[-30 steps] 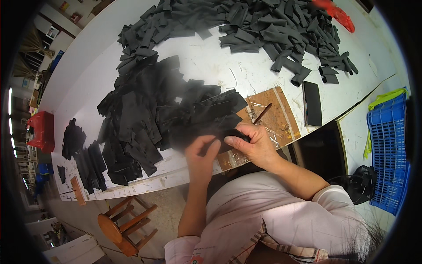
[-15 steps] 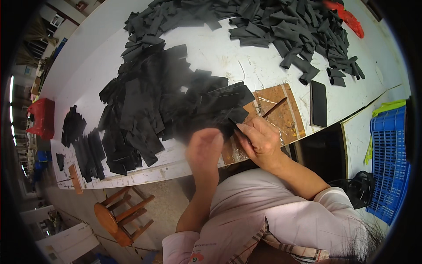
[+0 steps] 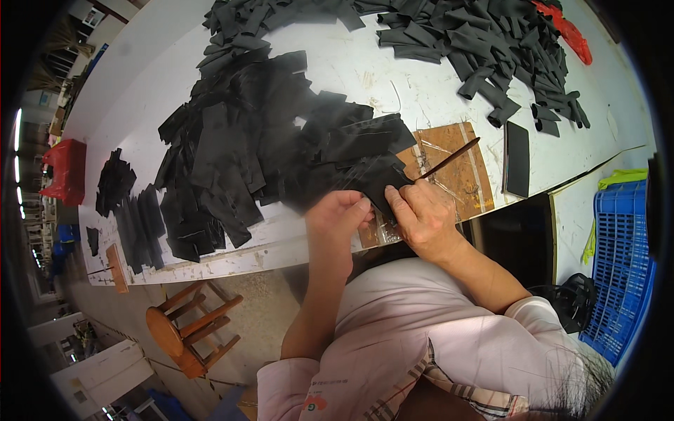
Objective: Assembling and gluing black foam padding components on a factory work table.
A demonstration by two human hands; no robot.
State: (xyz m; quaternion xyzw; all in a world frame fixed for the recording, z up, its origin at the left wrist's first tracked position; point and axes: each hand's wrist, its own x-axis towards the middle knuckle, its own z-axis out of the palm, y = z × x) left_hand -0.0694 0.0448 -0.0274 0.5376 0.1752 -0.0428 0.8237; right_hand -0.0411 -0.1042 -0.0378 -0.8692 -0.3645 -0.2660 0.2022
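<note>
My left hand (image 3: 339, 216) is closed in a pinch at the near edge of a black fabric piece (image 3: 382, 175). Close beside it, my right hand (image 3: 425, 219) presses thumb and fingers on the same piece, toward its right side. A thin dark stick-like tool (image 3: 453, 156) slants up and right from behind the right hand's fingers; I cannot tell whether it is held. Under the right hand lies a brown board (image 3: 463, 184) with clear tape and loose threads. A large heap of flat black fabric pieces (image 3: 228, 151) spreads left and beyond my hands.
Rolled dark tubes of fabric (image 3: 484, 52) pile at the far right, near a red plastic bag (image 3: 572, 38). A black phone (image 3: 516, 160) lies by the table's right edge. A blue crate (image 3: 618, 259) stands at right, a wooden stool (image 3: 186, 330) below the table at left.
My left hand, blurred and apart before, has come to the fabric's edge and pinches it. The fabric piece now lies flatter between both hands. More of the dark stick shows. The whole view shifted slightly.
</note>
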